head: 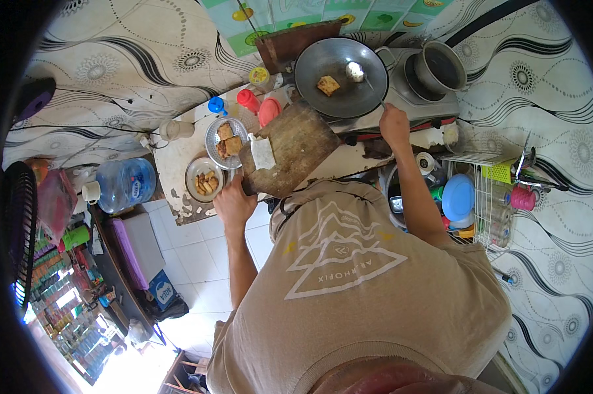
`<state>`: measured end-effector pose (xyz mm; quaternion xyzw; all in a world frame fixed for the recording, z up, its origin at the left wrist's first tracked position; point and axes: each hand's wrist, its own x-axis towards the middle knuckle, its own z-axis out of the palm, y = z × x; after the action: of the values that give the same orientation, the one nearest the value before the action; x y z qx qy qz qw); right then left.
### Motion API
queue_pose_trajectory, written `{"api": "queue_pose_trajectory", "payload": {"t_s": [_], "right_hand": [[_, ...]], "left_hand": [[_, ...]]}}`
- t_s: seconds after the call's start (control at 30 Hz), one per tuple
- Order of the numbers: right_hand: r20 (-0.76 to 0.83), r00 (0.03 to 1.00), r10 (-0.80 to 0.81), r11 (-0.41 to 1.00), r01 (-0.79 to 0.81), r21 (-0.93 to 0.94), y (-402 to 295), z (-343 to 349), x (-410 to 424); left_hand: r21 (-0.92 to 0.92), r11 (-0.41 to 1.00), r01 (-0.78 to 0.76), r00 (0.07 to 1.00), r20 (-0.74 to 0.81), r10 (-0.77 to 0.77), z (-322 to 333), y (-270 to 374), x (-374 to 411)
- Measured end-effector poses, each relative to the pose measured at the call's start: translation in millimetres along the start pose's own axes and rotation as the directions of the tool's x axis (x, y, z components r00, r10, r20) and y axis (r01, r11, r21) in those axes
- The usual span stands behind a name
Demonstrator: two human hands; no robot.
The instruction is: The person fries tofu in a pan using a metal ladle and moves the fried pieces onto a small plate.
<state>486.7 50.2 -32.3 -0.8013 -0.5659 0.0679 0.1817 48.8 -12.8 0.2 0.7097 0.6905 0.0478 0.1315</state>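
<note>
My right hand (pixel 394 124) grips the handle of a metal spatula (pixel 370 86), whose head rests inside a large wok (pixel 341 104). One browned square fried piece (pixel 328 85) lies in the wok, left of the spatula head. At the near end of a perforated metal strainer (pixel 211 143) is my left hand (pixel 235 199), closed around what looks like its handle. Browned fried pieces (pixel 233 146) lie in the strainer. Beside it stands a bowl of small fried chunks (pixel 206 182). A wooden cutting board (pixel 296 147) carries a white rectangular piece (pixel 262 153).
A saucepan of dark liquid (pixel 444 67) sits on the stove (pixel 442 106) at right. Red and blue bottle-like containers (pixel 248 100) stand behind the strainer. A dish rack (pixel 479 197) is at right, a large water jug (pixel 126 184) at left.
</note>
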Motion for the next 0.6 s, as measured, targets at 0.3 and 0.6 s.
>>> {"api": "queue_pose_trajectory", "payload": {"t_s": [0.3,0.6], "right_hand": [[0.025,1.0,0.003,0.999,-0.004,0.042,6,3,2],[0.001,0.999,-0.032,0.999,0.032,0.029,2,3,4]], "left_hand": [[-0.007,1.0,-0.01,1.0,-0.013,0.01,5,-4,-2],[-0.01,1.0,0.007,1.0,0.009,-0.007,-1,-2,-2]]}}
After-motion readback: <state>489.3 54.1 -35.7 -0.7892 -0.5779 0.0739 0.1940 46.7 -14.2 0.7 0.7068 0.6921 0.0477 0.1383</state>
